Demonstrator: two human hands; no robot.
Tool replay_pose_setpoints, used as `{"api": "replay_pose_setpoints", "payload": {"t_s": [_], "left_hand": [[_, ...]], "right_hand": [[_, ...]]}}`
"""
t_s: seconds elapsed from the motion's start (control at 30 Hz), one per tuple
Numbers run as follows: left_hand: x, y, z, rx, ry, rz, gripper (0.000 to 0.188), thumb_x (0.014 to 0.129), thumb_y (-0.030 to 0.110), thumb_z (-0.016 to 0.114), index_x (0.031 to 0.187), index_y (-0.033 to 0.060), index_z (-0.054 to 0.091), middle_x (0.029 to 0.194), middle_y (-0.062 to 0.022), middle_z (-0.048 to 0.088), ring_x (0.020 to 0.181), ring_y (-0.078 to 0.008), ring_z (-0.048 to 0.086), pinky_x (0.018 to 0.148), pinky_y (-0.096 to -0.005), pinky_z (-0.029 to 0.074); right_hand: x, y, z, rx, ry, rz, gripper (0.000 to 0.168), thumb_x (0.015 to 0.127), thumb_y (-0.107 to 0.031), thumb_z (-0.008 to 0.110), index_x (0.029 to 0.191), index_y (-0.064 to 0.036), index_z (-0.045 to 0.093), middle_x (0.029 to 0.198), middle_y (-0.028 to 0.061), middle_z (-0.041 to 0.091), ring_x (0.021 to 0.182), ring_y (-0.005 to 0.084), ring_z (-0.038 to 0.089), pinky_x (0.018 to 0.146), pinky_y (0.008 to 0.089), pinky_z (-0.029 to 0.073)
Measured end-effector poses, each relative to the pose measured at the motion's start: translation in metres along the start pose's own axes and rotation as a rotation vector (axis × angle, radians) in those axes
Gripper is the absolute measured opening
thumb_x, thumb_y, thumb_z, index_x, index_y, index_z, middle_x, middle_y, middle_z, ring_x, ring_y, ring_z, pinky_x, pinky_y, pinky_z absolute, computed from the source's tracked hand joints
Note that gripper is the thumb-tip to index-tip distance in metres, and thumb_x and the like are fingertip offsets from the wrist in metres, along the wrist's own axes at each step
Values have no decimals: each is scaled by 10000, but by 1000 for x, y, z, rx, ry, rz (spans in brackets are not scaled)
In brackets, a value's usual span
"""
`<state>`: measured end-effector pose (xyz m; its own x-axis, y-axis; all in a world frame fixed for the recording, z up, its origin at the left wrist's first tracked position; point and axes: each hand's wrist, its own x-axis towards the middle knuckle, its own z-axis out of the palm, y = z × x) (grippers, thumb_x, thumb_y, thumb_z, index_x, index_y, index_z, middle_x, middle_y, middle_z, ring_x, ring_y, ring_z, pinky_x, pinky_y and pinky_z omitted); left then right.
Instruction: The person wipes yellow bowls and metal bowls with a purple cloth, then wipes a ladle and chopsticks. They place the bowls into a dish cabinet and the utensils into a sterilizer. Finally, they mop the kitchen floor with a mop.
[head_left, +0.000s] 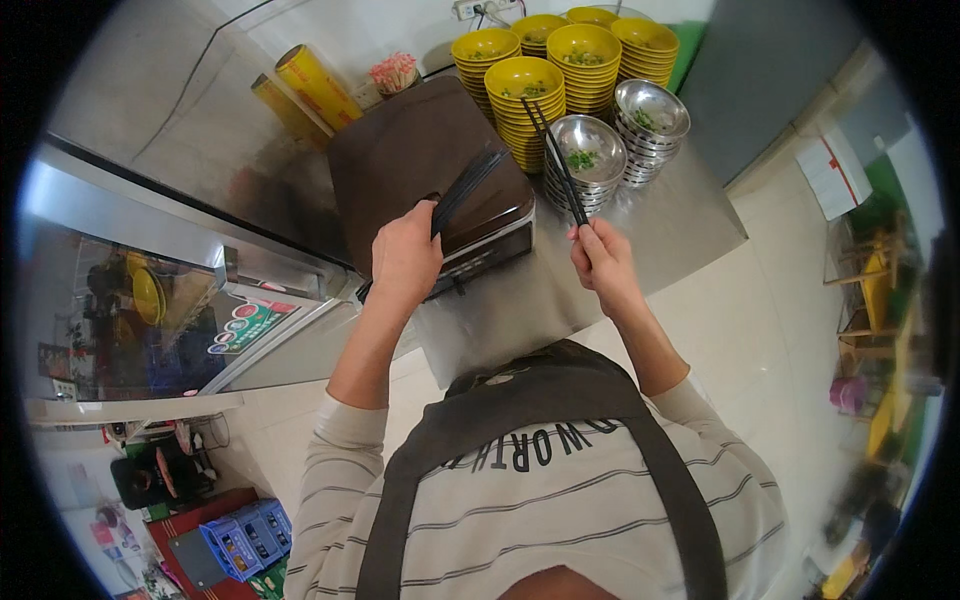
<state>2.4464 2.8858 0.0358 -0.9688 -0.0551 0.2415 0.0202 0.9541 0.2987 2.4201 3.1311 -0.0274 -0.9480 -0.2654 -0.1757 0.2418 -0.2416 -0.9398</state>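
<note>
My left hand is closed round a bundle of black chopsticks, held over a brown-lidded box. In my right hand are a few black chopsticks, pointing away from me, their far ends over or near the front yellow bowl. Stacks of yellow bowls stand beyond the box, the top ones holding chopped green herbs. Right of them are two stacks of steel bowls, also with chopped greens on top. Whether the chopstick tips touch a bowl, I cannot tell.
The bowls and box stand on a steel table. Behind the box are yellow rolls and a container of pink-tipped sticks. A glass-fronted cabinet is at left. Blue crates are at lower left.
</note>
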Motion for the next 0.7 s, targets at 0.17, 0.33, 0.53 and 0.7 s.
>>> {"api": "replay_pose_setpoints", "payload": {"t_s": [0.17, 0.33, 0.53, 0.7], "left_hand": [[2, -9, 12, -70, 40, 26, 211, 773, 71, 600, 980, 42, 563, 803, -192, 614, 782, -384, 583, 680, -466, 456], [9, -18, -9, -267, 81, 35, 235, 892, 215, 564, 891, -19, 573, 601, -180, 568, 458, -288, 559, 466, -342, 425], [22, -12, -45, -157, 175, 150, 139, 866, 121, 561, 898, -13, 575, 714, -206, 598, 638, -365, 585, 554, -376, 448], [31, -8, -73, -40, 277, 168, 125, 838, 118, 576, 903, 12, 576, 763, -228, 584, 753, -412, 566, 623, -433, 448]], "right_hand": [[-2, -7, 11, 10, -4, 17, 165, 937, -206, 438, 856, -90, 523, 568, -39, 419, 450, 44, 340, 399, 196, 255], [11, 17, 30, 32, -21, -179, 119, 951, -180, 426, 894, -92, 482, 617, -31, 407, 459, 48, 312, 403, 201, 252], [14, 47, 36, -86, -13, -166, 172, 944, -223, 457, 813, -112, 450, 632, -47, 401, 485, 37, 326, 421, 192, 263], [0, 43, 52, -58, -11, -78, 203, 943, -236, 447, 847, -61, 481, 616, -39, 418, 541, 50, 369, 484, 211, 301]]}}
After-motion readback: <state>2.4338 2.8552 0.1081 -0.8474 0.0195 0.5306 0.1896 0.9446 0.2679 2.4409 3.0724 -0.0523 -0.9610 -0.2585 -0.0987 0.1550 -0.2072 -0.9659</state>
